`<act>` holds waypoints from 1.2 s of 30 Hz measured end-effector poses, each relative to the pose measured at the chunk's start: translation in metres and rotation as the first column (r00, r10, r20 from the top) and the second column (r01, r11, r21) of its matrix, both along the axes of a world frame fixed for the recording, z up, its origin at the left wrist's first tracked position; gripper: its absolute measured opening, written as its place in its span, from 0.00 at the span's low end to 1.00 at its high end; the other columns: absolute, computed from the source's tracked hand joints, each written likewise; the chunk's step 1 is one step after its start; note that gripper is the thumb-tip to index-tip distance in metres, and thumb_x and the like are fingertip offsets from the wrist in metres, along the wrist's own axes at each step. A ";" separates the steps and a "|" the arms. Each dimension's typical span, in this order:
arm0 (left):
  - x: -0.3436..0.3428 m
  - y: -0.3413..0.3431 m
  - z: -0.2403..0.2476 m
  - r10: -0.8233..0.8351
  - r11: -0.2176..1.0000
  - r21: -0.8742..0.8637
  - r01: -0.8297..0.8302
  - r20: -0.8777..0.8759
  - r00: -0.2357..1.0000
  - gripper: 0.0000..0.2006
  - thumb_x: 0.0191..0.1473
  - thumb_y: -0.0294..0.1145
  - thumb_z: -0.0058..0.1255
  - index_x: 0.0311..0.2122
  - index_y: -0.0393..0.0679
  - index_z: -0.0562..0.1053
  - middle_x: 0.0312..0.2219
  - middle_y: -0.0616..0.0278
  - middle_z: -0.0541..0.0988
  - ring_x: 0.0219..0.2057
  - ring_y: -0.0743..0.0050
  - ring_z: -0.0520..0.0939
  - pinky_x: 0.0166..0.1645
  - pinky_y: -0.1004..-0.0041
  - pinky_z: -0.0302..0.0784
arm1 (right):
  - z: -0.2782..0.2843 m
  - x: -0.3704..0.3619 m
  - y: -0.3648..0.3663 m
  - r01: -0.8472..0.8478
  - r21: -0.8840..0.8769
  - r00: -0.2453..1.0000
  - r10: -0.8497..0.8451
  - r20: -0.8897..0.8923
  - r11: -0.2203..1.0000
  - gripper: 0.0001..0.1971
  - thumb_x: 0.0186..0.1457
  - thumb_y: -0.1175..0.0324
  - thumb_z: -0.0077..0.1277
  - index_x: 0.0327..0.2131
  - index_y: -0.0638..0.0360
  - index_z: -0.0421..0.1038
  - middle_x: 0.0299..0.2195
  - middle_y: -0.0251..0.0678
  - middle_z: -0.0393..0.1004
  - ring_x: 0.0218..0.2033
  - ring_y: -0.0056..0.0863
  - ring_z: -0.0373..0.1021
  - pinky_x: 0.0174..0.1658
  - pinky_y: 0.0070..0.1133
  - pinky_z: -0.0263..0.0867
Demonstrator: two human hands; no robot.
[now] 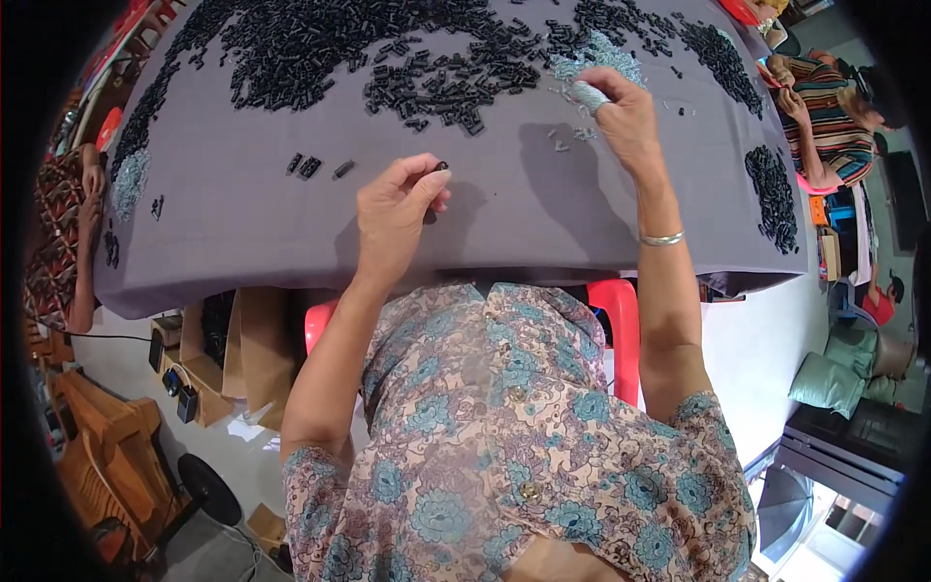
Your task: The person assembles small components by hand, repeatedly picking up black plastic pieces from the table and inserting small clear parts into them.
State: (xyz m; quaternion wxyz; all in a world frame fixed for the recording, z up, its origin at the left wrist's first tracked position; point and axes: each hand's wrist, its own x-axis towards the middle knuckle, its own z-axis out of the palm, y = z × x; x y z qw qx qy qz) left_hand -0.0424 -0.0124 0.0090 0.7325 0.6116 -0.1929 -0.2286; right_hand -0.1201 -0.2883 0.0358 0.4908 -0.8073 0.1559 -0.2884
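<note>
Over the near middle of a grey tablecloth [485, 228], my left hand [393, 209] is closed, pinching a small black cylindrical piece [442, 166] between thumb and fingers. A few similar black pieces [306, 167] lie on the cloth left of it, one apart from the others. My right hand [628, 118] reaches farther out, to the near edge of a heap of small clear, pale bluish pieces [619, 60]. Its fingers are drawn together, and a pale wrap covers one digit. Whatever lies between those fingertips is too small or hidden to make out.
Large heaps of black pieces [291, 48] spread over the far side of the table, with another pile [773, 199] at the right edge. People sit at the left and right sides. A pink-red chair [621, 330] and cardboard boxes [264, 339] stand near me.
</note>
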 end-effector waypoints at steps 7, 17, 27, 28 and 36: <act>0.000 0.000 -0.001 0.002 1.000 0.020 -0.002 0.013 1.000 0.09 0.53 0.26 0.55 0.39 0.36 0.75 0.26 0.65 0.77 0.25 0.82 0.77 0.30 0.80 0.75 | -0.006 -0.009 0.011 -0.071 -0.018 0.991 0.069 -0.111 0.997 0.04 0.51 0.74 0.53 0.32 0.60 0.74 0.22 0.22 0.72 0.24 0.10 0.62 0.26 0.14 0.60; 0.001 0.002 0.001 -0.018 1.000 0.021 0.018 -0.025 1.000 0.09 0.53 0.26 0.54 0.39 0.36 0.75 0.27 0.65 0.77 0.26 0.82 0.77 0.29 0.81 0.74 | -0.002 0.029 0.053 -0.304 -0.244 0.946 0.261 -0.193 0.921 0.06 0.51 0.77 0.49 0.35 0.60 0.73 0.30 0.29 0.75 0.30 0.18 0.69 0.34 0.17 0.64; 0.003 0.001 -0.004 -0.027 1.000 0.000 0.027 -0.023 0.999 0.10 0.53 0.26 0.54 0.40 0.35 0.75 0.28 0.64 0.77 0.27 0.82 0.77 0.31 0.79 0.77 | -0.004 0.047 0.062 -0.340 -0.470 0.933 0.228 -0.280 0.815 0.10 0.45 0.79 0.47 0.33 0.59 0.74 0.28 0.38 0.74 0.27 0.36 0.70 0.32 0.27 0.65; 0.003 0.001 -0.004 -0.029 1.000 0.003 0.029 -0.023 0.999 0.10 0.53 0.26 0.54 0.40 0.35 0.74 0.28 0.64 0.77 0.27 0.82 0.77 0.31 0.79 0.77 | -0.004 0.046 0.062 -0.359 -0.468 0.923 0.233 -0.307 0.808 0.10 0.45 0.79 0.46 0.33 0.59 0.74 0.28 0.38 0.74 0.27 0.36 0.70 0.32 0.27 0.65; 0.001 0.000 -0.005 -0.025 0.999 -0.039 0.024 -0.012 1.000 0.08 0.53 0.28 0.55 0.38 0.37 0.74 0.24 0.67 0.77 0.23 0.85 0.76 0.26 0.84 0.69 | -0.003 0.059 0.069 -0.311 -0.431 0.946 0.230 -0.229 0.847 0.08 0.44 0.78 0.50 0.32 0.61 0.73 0.27 0.39 0.72 0.27 0.34 0.69 0.31 0.26 0.64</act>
